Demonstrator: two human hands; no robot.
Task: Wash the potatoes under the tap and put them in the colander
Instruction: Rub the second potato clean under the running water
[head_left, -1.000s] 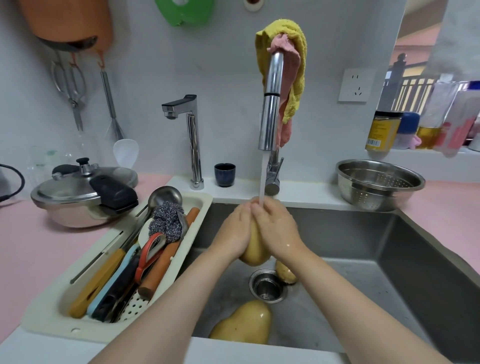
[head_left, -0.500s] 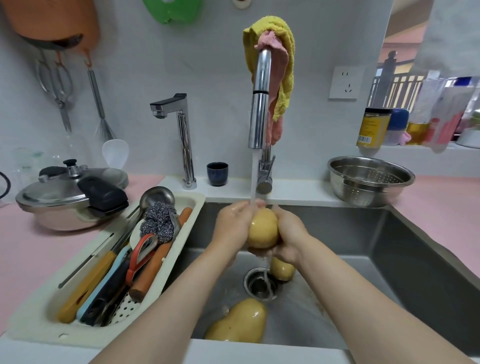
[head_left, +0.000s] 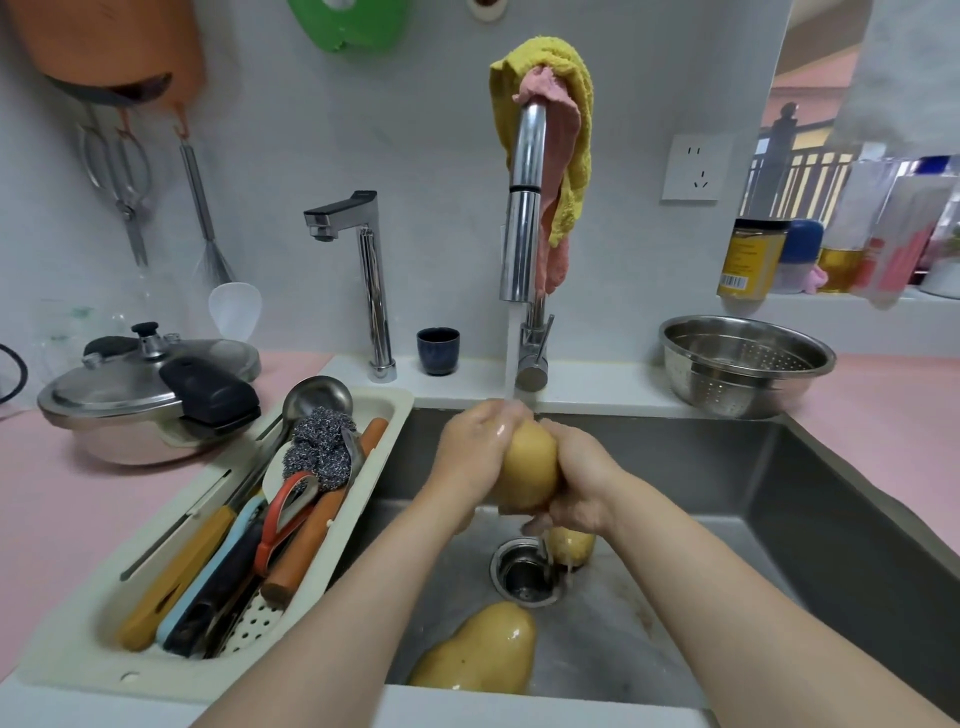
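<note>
The steel sink (head_left: 779, 519) fills the lower middle, its near edge cut off by the white counter lip and the forearms. Left of the sink, a cream utensil tray (head_left: 78, 649) overhangs its rim, crowded with handles too tangled to sort. Behind the sink's right corner, the steel colander (head_left: 746, 364) stands on the ledge with open pink counter beside it. Over the sink, the tap (head_left: 522, 208) runs a thin stream onto a potato (head_left: 527, 465) held above the drain (head_left: 524, 571). The left hand (head_left: 470, 457) and right hand (head_left: 584, 480) cup the potato from either side, fingers wrapped around it. In the sink, a large potato (head_left: 483, 654) lies by the near wall; a small potato (head_left: 571, 543) beside the drain is half hidden under the right hand.
</note>
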